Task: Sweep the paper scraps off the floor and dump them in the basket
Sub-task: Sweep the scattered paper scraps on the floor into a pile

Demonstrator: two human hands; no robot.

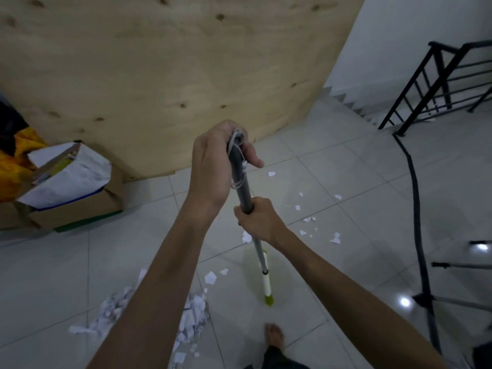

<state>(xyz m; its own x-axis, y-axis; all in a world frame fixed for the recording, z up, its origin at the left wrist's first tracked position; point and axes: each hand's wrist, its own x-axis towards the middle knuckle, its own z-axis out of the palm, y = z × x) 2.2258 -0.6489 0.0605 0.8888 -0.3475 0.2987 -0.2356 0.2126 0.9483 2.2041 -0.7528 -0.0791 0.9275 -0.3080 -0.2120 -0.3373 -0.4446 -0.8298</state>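
A bare foot stands on the tiled floor at the bottom edge. Just to its left lies a gathered heap of paper scraps, partly hidden under the left forearm, with a few stragglers between it and the broom. The broom slants down between the two arms, its green-tipped lower end near the tiles just ahead of the foot. The bristles are smeared by blur, so I cannot tell whether they touch the floor.

The right hand wraps round the grey handle about halfway up, fingers closed on it. Above it the left hand grips the very top of the handle, thumb lying along it, beside a loop of white string tied at the end.

Beyond the hands, to the right, loose scraps lie scattered over several tiles, well apart from the heap. Farther left a cardboard box stuffed with sheets sits against a plywood board. A black cable trails along the right, and a black stair railing stands at the far right. No basket or dustpan shows.

The step in hand looks like gathering: one pile is made, but the right-hand litter is not yet swept in. The next move likely calls for setting the bristles down beyond those scattered bits and drawing them leftward to the heap. Low, short strokes would suit, since light paper flutters, and the cable is best avoided. Dumping lies ahead
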